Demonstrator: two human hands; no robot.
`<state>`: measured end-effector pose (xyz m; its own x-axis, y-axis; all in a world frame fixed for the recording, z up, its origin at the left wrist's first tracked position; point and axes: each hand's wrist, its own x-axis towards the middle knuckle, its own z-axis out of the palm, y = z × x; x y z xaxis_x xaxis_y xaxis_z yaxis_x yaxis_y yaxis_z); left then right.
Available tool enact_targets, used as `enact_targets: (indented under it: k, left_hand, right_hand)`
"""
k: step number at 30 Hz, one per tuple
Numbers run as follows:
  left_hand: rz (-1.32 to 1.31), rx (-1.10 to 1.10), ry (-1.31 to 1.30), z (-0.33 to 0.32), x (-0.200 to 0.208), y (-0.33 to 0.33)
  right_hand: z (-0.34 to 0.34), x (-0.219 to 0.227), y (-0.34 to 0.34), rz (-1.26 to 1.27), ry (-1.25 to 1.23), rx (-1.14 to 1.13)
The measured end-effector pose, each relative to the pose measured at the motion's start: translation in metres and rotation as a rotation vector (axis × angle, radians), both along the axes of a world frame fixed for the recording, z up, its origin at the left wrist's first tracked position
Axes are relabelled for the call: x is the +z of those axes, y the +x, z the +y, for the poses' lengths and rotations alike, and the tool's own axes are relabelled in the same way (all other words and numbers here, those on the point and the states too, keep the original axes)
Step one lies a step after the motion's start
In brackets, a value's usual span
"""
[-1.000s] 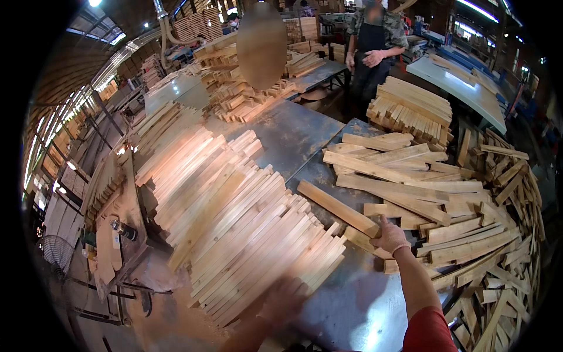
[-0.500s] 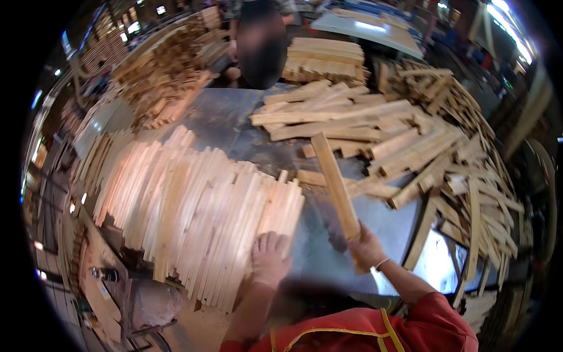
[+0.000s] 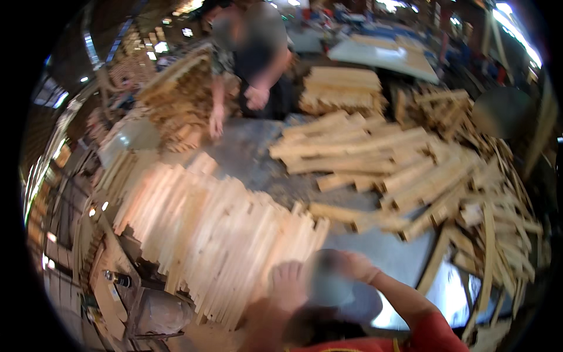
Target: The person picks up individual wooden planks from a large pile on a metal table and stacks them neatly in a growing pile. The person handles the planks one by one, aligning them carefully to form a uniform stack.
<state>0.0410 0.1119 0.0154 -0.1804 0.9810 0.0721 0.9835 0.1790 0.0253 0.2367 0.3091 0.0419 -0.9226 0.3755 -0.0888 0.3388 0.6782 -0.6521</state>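
My left hand point(image 3: 288, 287) rests flat on the right side of a row of pale wooden strips point(image 3: 223, 234), its fingers stretched out and smeared by motion. The strips lie side by side, their ends uneven. Just to the right, beyond the row's edge, is my right hand point(image 3: 359, 267), bent inward over the metal tabletop point(image 3: 375, 242). A blurred round patch covers its fingers, so whether it grips anything is hidden. No long plank sticks out of it in view.
A loose heap of wooden planks point(image 3: 363, 152) covers the right and far side. Behind it stands a neat stack of boards point(image 3: 341, 88). Across the table another person's hand point(image 3: 217, 121) hangs near the edge. A dark bottle-shaped object point(image 3: 117, 278) lies at lower left.
The plank that my right hand held upright-slanting is no longer visible there. That hand has moved in toward my left hand. The view has shifted, and the person opposite shows more fully.
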Motion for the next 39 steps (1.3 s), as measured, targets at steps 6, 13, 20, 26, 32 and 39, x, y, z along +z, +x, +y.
enact_targets:
  k: [6,13,20,26,32,39]
  left_hand:
    - [-0.112,0.013,0.056,0.013,0.004,0.001]
    - [-0.073,0.021,0.058,0.019,0.007,0.007]
    - [-0.002,0.007,0.064,0.019,-0.012,0.006]
    - [-0.001,0.009,-0.007,0.024,0.008,0.006]
    - [-0.050,0.018,0.085,0.015,0.009,0.011]
    - [-0.043,0.006,0.119,0.011,0.006,0.002]
  right_hand:
    - [0.158,0.015,0.015,-0.487,0.684,0.011]
    - [0.218,-0.030,0.046,-0.431,0.646,0.144]
    - [0.183,0.065,-0.010,-0.251,0.356,0.004]
    - [0.162,0.022,-0.057,-0.092,0.314,-0.071]
    - [0.174,-0.029,0.018,-0.428,0.292,-0.163]
    - [0.138,0.034,0.089,-0.047,-0.133,-0.468]
